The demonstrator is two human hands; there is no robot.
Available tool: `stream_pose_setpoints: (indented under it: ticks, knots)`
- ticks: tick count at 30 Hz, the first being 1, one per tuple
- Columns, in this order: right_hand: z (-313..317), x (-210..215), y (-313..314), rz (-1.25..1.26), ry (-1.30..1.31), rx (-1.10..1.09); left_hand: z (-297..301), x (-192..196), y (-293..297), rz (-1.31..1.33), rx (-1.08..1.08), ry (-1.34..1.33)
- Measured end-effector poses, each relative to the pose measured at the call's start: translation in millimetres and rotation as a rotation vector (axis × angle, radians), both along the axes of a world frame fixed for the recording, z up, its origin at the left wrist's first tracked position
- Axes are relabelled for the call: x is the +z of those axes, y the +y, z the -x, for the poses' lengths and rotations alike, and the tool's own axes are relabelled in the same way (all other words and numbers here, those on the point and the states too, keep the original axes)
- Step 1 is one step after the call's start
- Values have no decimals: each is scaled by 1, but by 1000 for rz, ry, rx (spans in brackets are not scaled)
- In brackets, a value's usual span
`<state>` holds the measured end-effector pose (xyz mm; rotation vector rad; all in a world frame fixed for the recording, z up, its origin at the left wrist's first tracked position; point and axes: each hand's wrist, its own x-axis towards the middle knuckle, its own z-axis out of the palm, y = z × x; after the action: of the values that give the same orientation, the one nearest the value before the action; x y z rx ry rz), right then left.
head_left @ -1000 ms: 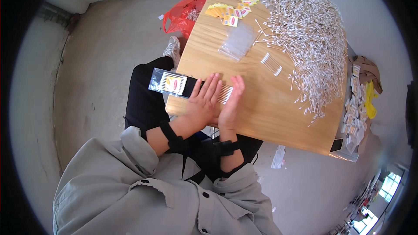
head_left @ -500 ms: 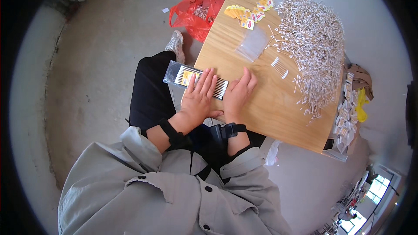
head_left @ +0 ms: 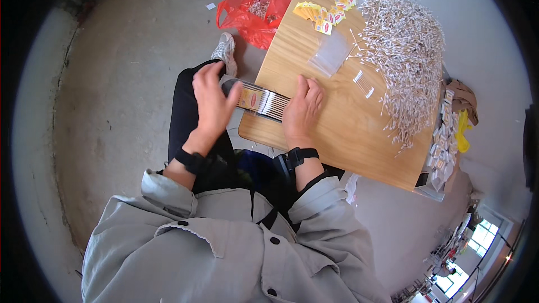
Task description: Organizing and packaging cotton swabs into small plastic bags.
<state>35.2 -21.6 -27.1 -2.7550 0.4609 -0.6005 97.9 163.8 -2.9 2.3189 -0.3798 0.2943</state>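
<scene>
A clear plastic bag of cotton swabs (head_left: pixel 274 105) lies slantwise across the left edge of the table, a yellow card (head_left: pixel 250 99) inside over part of the swabs. Its left end sticks out past the edge. My left hand (head_left: pixel 212 104) is raised at that end, thumb and fingers apart, partly hiding it. My right hand (head_left: pixel 301 109) rests palm down at the bag's right end, its fingers bent together on the wood; the thumb is hidden beneath. To the right, a small row of loose swabs (head_left: pixel 363 85) lies on the table.
A large heap of cotton swabs (head_left: pixel 407 56) covers the table's right side. Flat clear bags (head_left: pixel 329 54) and yellow cards (head_left: pixel 323 26) lie farther back. A red plastic bag (head_left: pixel 247 14) sits on the floor beyond the left edge. Filled packs (head_left: pixel 443 146) stand past the right edge.
My left hand has lifted off the swab bag and moved left to its outer end, uncovering the card and swabs. My right hand stays at the right end, now flatter.
</scene>
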Motion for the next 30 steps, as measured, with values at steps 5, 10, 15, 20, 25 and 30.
stream_pose_setpoints:
  ticks: [5, 10, 15, 20, 25, 30]
  knots:
    - [-3, 0, 4, 2, 14, 8, -18, -60, 10, 804, 166, 872]
    - [-4, -1, 3, -19, -11, 8, -9, -58, -9, 1089, 82, 1054]
    - [-6, 0, 5, -26, 6, 33, -6, -68, -10, 1160, 97, 1046]
    - [-12, 4, 14, -13, 10, 104, -5, -64, -11, 1197, 88, 1022]
    - [-21, 3, 25, -20, -24, 113, -5, -61, -12, 1094, 77, 896]
    - [-25, 3, 36, -84, -17, 93, -4, -57, -14, 1029, 119, 834]
